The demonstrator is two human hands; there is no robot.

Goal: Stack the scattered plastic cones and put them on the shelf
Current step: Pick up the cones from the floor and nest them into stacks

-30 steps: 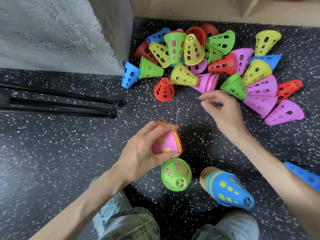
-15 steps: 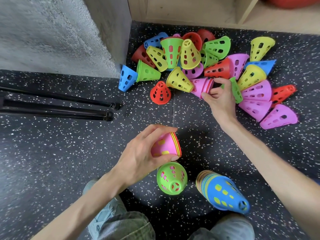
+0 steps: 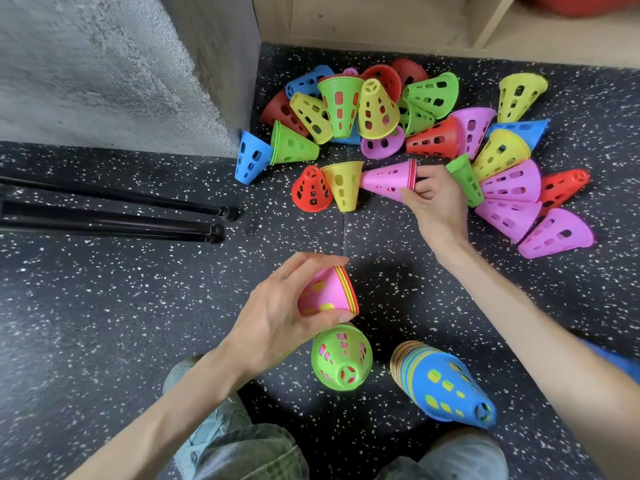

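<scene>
here, right hand (image 3: 437, 202) gripping pink cones (image 3: 388, 181)

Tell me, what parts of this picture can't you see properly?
Head view only:
- How many cones are in the pink stack: the left hand covers its tip.
- The cones at the bottom of the pile: others lie on top.
- The blue thing at the right edge: the right arm hides most of it.
- The red object on the shelf: cut off by the top edge.

We see a dark speckled floor (image 3: 104, 306), a grey concrete wall (image 3: 86, 64) at left, and a wooden shelf (image 3: 381, 19) above.
</scene>
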